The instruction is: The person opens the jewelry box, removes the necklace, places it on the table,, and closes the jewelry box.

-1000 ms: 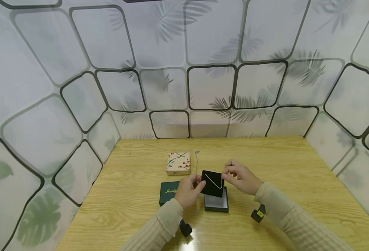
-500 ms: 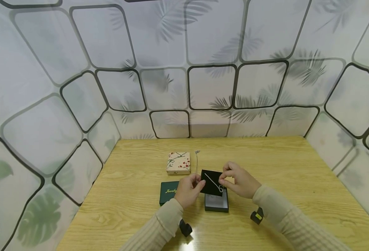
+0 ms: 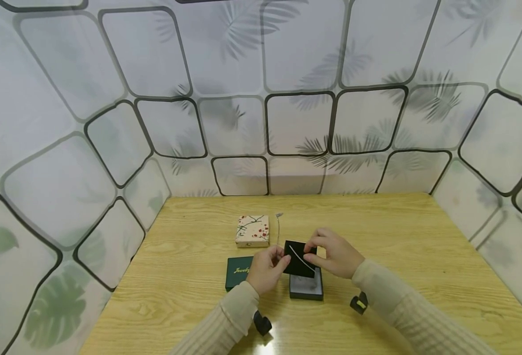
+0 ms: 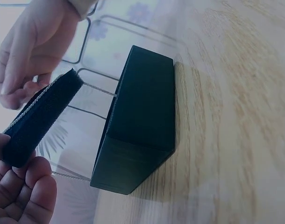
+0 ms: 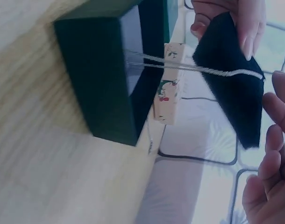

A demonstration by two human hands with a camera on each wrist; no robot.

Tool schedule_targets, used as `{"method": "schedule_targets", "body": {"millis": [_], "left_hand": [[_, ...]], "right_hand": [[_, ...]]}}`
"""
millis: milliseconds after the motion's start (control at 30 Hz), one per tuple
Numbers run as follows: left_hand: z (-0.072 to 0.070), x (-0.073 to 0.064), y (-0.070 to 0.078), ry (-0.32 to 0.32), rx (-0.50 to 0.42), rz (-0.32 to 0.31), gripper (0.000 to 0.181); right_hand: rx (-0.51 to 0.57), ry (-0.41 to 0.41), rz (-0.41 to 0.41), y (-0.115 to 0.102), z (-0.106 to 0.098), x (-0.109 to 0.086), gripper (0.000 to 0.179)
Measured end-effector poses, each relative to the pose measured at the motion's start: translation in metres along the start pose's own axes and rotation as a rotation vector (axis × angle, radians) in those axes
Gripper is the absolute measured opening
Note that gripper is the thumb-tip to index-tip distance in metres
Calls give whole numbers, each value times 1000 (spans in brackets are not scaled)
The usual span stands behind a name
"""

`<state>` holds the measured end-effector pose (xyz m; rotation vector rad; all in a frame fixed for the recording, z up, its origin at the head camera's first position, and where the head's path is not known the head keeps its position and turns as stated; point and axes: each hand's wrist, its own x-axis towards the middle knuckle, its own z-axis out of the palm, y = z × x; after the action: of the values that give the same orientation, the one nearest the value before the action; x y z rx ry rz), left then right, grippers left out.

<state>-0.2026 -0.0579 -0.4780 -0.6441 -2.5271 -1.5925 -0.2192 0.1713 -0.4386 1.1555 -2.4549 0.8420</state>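
My left hand (image 3: 266, 270) grips a black jewelry pad (image 3: 295, 269) by its left edge, thumb on the face. A silver necklace chain (image 3: 299, 258) runs slantwise across the pad. In the right wrist view, strands of the chain (image 5: 173, 64) stretch from the pad toward the open dark green box (image 5: 103, 77). At the pad's right side is my right hand (image 3: 333, 254), thumb and forefinger bent close to its face and edge. Whether they pinch the chain cannot be made out. Beyond my left hand, a pendant (image 3: 279, 215) lies on the table with its chain leading toward that hand.
Under the pad stands the box base (image 3: 306, 291) with a grey lining. A green lid (image 3: 237, 271) with gold lettering lies left of it, partly behind my left hand. Farther back is a floral cream box (image 3: 253, 230). Patterned curtains (image 3: 296, 123) enclose the wooden table (image 3: 376, 222).
My right hand has shifted left over the pad's face. A loop of chain near the pad's lower right has straightened into one slanting line. My left hand stays in place.
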Motion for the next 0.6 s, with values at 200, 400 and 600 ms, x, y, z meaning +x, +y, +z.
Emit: {"method": "schedule_targets", "body": {"millis": [200,400,600], "left_hand": [[1,0,-1,6,-14,28,17],[3,0,-5,15,-29,88,16],[3,0,-2,5,-42,34,16]], "right_hand": [[-137,-22,-49,-12,0,17,18],[-223,-45,-72,-19,2,26,25],[-290,-57,-58,-18,5,27,25]]}}
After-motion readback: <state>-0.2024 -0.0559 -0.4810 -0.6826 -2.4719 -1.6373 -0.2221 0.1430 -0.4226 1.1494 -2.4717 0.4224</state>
